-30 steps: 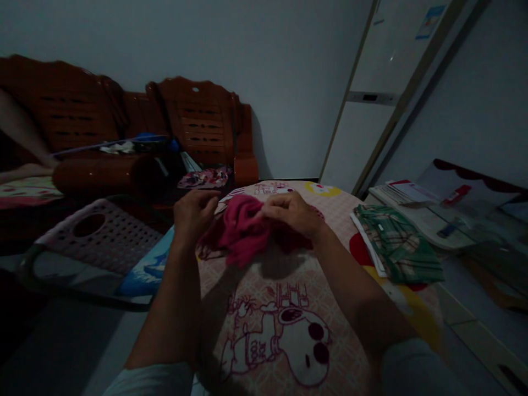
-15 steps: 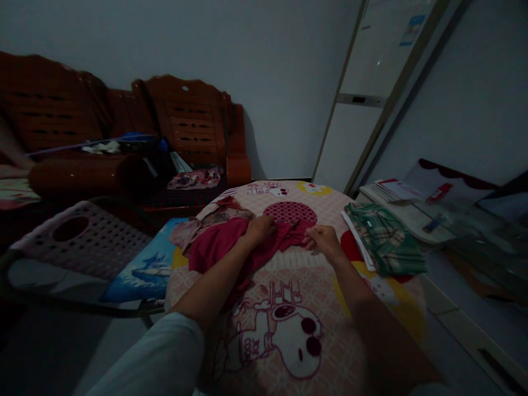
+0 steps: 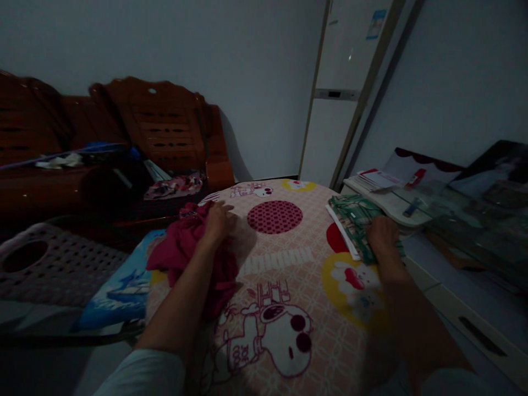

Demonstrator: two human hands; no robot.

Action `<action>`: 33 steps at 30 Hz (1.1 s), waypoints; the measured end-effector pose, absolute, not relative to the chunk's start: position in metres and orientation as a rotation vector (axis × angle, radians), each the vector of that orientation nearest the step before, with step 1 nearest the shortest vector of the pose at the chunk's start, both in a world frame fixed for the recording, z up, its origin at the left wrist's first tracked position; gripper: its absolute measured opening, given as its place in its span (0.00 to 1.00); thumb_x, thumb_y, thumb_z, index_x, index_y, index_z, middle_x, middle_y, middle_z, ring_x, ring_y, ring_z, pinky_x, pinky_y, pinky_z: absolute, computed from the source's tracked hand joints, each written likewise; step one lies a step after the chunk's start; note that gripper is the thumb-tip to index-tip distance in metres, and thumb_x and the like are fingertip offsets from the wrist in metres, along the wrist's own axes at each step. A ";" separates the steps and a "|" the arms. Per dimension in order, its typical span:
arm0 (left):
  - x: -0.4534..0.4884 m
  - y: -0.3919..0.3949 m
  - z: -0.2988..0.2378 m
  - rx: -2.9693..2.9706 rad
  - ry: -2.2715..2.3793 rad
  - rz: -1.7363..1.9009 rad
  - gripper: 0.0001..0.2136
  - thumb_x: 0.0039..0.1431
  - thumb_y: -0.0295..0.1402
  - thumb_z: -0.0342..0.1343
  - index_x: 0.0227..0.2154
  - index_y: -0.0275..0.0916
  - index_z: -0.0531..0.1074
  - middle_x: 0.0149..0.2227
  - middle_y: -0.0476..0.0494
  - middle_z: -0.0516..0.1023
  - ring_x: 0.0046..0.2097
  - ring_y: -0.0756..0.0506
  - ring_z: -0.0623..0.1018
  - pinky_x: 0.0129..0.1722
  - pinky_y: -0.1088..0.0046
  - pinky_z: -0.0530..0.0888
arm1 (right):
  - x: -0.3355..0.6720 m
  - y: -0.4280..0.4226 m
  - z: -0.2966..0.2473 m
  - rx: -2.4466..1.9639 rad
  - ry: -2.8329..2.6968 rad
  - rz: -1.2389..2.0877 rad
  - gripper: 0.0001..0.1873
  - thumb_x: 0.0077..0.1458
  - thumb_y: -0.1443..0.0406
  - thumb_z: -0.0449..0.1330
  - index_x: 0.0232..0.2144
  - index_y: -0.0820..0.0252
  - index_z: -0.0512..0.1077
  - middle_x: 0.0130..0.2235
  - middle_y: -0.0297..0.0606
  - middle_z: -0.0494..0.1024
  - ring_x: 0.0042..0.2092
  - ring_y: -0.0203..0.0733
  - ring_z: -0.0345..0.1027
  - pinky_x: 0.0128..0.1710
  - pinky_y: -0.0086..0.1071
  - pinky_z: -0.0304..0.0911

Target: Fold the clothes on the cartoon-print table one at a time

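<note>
My left hand rests on a crumpled magenta cloth at the left edge of a round table under a pink cartoon-print cover. Its fingers lie partly spread over the fabric and press it down. My right hand lies on a folded green plaid garment at the table's right edge, fingers curled over the stack. A white folded piece shows under the green one.
A dark wooden sofa with scattered clothes stands at the back left. A perforated pink basket and a blue printed board lie to the left. A white fridge stands behind; a glass-topped side table with papers is at the right.
My hands have parted: the left pushed the magenta cloth to the table's left edge, and the right let go of it and moved right onto the green plaid stack.
</note>
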State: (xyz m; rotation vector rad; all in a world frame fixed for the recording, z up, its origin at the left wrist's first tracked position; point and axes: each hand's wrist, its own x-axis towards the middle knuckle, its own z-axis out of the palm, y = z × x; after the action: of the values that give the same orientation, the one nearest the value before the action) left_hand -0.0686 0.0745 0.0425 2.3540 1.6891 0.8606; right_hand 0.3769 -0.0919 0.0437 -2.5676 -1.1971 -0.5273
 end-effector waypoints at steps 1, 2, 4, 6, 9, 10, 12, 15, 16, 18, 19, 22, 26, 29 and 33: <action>-0.054 0.072 0.039 2.371 1.625 0.849 0.13 0.53 0.31 0.57 0.41 0.34 0.77 0.53 0.34 0.74 0.54 0.37 0.73 0.55 0.61 0.69 | 0.379 -0.091 0.044 -2.556 -1.170 -0.533 0.15 0.51 0.75 0.52 0.34 0.73 0.79 0.37 0.63 0.78 0.42 0.59 0.74 0.41 0.46 0.67; -0.040 0.068 0.038 2.381 1.552 0.836 0.13 0.53 0.32 0.57 0.41 0.36 0.78 0.51 0.36 0.76 0.53 0.38 0.74 0.55 0.62 0.70 | 0.379 -0.089 0.047 -2.522 -1.141 -0.547 0.14 0.50 0.74 0.53 0.33 0.72 0.79 0.35 0.62 0.79 0.41 0.58 0.74 0.40 0.46 0.67; -0.012 0.057 0.041 2.327 1.315 0.819 0.12 0.55 0.33 0.56 0.41 0.38 0.78 0.48 0.38 0.78 0.50 0.40 0.76 0.53 0.63 0.71 | 0.370 -0.085 0.057 -2.363 -1.107 -0.556 0.12 0.48 0.72 0.54 0.29 0.70 0.79 0.32 0.58 0.79 0.39 0.57 0.74 0.40 0.46 0.67; 0.013 0.044 0.046 2.170 1.042 0.768 0.13 0.58 0.38 0.55 0.41 0.37 0.77 0.43 0.40 0.80 0.44 0.42 0.78 0.47 0.65 0.74 | 0.346 -0.082 0.069 -2.089 -1.176 -0.432 0.10 0.48 0.69 0.55 0.26 0.65 0.78 0.28 0.50 0.79 0.36 0.53 0.73 0.39 0.44 0.68; 0.045 0.026 0.048 1.809 0.772 0.667 0.21 0.61 0.49 0.50 0.40 0.34 0.74 0.39 0.38 0.79 0.38 0.44 0.79 0.37 0.68 0.76 | 0.285 -0.082 0.082 -1.582 -1.515 0.286 0.09 0.49 0.63 0.58 0.25 0.59 0.78 0.24 0.38 0.77 0.28 0.42 0.70 0.30 0.35 0.67; 0.053 0.022 0.045 1.726 0.734 0.643 0.23 0.60 0.51 0.49 0.40 0.34 0.73 0.38 0.38 0.79 0.37 0.44 0.79 0.35 0.68 0.76 | 0.263 -0.083 0.084 -1.423 -1.641 0.582 0.09 0.49 0.61 0.60 0.27 0.59 0.78 0.25 0.37 0.77 0.28 0.40 0.69 0.29 0.33 0.67; 0.064 0.017 0.037 1.703 0.716 0.623 0.21 0.57 0.50 0.54 0.38 0.35 0.73 0.36 0.41 0.78 0.35 0.46 0.77 0.32 0.71 0.74 | 0.227 -0.087 0.083 -1.199 -1.721 0.975 0.09 0.46 0.60 0.64 0.27 0.61 0.78 0.26 0.36 0.78 0.27 0.37 0.69 0.28 0.30 0.66; 0.068 0.020 0.024 1.911 0.745 0.601 0.10 0.47 0.37 0.61 0.27 0.35 0.72 0.28 0.49 0.75 0.31 0.48 0.73 0.30 0.75 0.71 | 0.201 -0.091 0.076 -1.114 -1.608 1.209 0.10 0.43 0.59 0.67 0.27 0.61 0.78 0.25 0.34 0.78 0.24 0.34 0.68 0.25 0.28 0.65; 0.066 0.023 0.023 1.979 0.763 0.577 0.07 0.45 0.34 0.61 0.24 0.35 0.71 0.25 0.50 0.74 0.30 0.49 0.72 0.30 0.76 0.70 | 0.200 -0.092 0.073 -1.124 -1.566 1.241 0.11 0.43 0.59 0.67 0.27 0.61 0.77 0.24 0.34 0.77 0.23 0.34 0.67 0.24 0.28 0.65; 0.055 0.032 0.031 2.059 0.860 0.604 0.05 0.46 0.32 0.58 0.22 0.35 0.72 0.23 0.51 0.73 0.30 0.48 0.72 0.30 0.75 0.69 | 0.205 -0.091 0.066 -1.170 -1.494 1.262 0.12 0.43 0.57 0.68 0.26 0.61 0.77 0.22 0.33 0.77 0.22 0.34 0.67 0.23 0.28 0.65; 0.046 0.037 0.041 2.077 0.939 0.672 0.05 0.47 0.32 0.57 0.23 0.35 0.73 0.24 0.50 0.75 0.30 0.48 0.73 0.31 0.74 0.69 | 0.209 -0.091 0.063 -1.197 -1.459 1.254 0.13 0.43 0.56 0.68 0.26 0.61 0.76 0.21 0.33 0.76 0.21 0.34 0.67 0.23 0.28 0.65; 0.006 0.047 0.082 2.001 1.264 1.272 0.11 0.53 0.34 0.52 0.33 0.36 0.77 0.33 0.46 0.80 0.38 0.45 0.77 0.39 0.72 0.71 | 0.222 -0.088 0.052 -1.256 -1.389 1.214 0.16 0.43 0.54 0.67 0.25 0.62 0.75 0.20 0.33 0.76 0.20 0.34 0.67 0.22 0.27 0.64; -0.068 0.043 0.120 1.724 1.723 2.035 0.14 0.63 0.35 0.47 0.42 0.37 0.76 0.44 0.44 0.79 0.48 0.44 0.75 0.49 0.66 0.68 | 0.237 -0.083 0.036 -1.320 -1.314 1.159 0.16 0.43 0.54 0.67 0.24 0.62 0.75 0.21 0.35 0.76 0.20 0.33 0.67 0.20 0.26 0.64; -0.108 0.032 0.113 1.670 2.008 2.005 0.17 0.66 0.37 0.44 0.52 0.41 0.72 0.48 0.46 0.78 0.55 0.39 0.72 0.50 0.63 0.66 | 0.248 -0.078 0.025 -1.404 -1.227 1.017 0.15 0.41 0.55 0.67 0.22 0.61 0.73 0.20 0.36 0.76 0.20 0.34 0.67 0.20 0.27 0.64; -0.118 0.028 0.086 2.004 2.180 1.072 0.23 0.57 0.44 0.54 0.52 0.38 0.74 0.43 0.36 0.80 0.48 0.32 0.76 0.45 0.58 0.69 | 0.267 -0.075 0.018 -1.538 -1.174 0.784 0.13 0.44 0.56 0.64 0.24 0.61 0.73 0.21 0.37 0.76 0.22 0.37 0.68 0.22 0.30 0.65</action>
State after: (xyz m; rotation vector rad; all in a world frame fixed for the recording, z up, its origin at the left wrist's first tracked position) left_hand -0.1179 0.0275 0.0862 2.0039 2.1803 1.0715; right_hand 0.2669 -0.0754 0.0175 -1.5377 -1.1738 0.7838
